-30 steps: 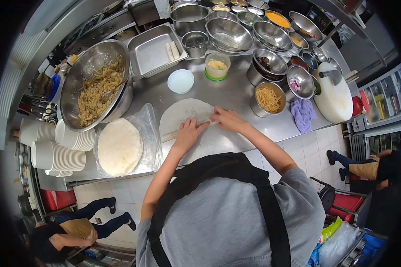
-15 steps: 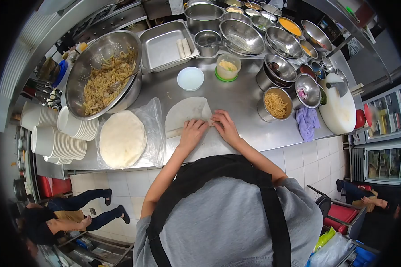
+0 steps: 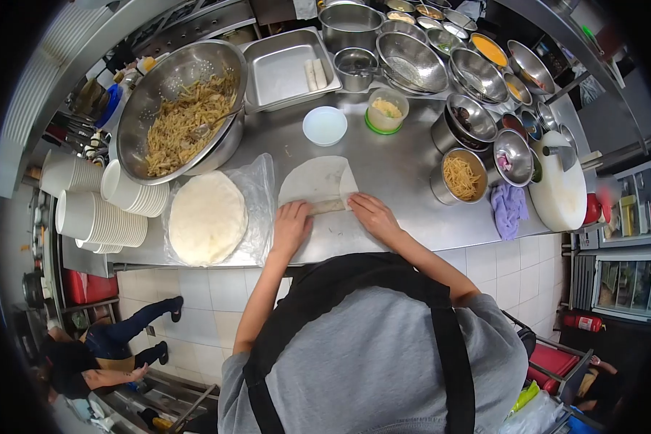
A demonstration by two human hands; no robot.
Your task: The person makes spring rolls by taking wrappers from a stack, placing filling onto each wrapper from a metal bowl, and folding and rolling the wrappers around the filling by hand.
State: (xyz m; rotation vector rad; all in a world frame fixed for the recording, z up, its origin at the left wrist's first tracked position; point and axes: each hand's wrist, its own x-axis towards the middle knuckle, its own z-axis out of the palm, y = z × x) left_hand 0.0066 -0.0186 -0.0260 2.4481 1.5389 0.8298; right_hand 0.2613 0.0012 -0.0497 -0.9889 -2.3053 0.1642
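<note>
A thin, pale spring roll wrapper (image 3: 312, 179) lies on the steel counter, its near edge rolled around a filling into a tube and its right side folded inward. At the tube's left end, my left hand (image 3: 293, 226) has its fingers curled over the wrapper. Pressed together on the folded right edge are the fingers of my right hand (image 3: 373, 215). To the left, a stack of round wrappers (image 3: 207, 218) rests on a plastic bag (image 3: 257, 199). Beyond the wrapper stands a small white bowl (image 3: 325, 126) of pale liquid.
A large colander (image 3: 134, 137) of shredded filling stands at left, near stacked white tubs (image 3: 108, 217). Two finished rolls (image 3: 315, 74) lie in a steel tray (image 3: 271, 72). At right are a pot of yellow shreds (image 3: 461, 179), a purple cloth (image 3: 510, 210) and several steel bowls.
My left hand has slid left from the middle of the tube to its left end. My right hand stays at the folded right edge. The whole view has shifted slightly.
</note>
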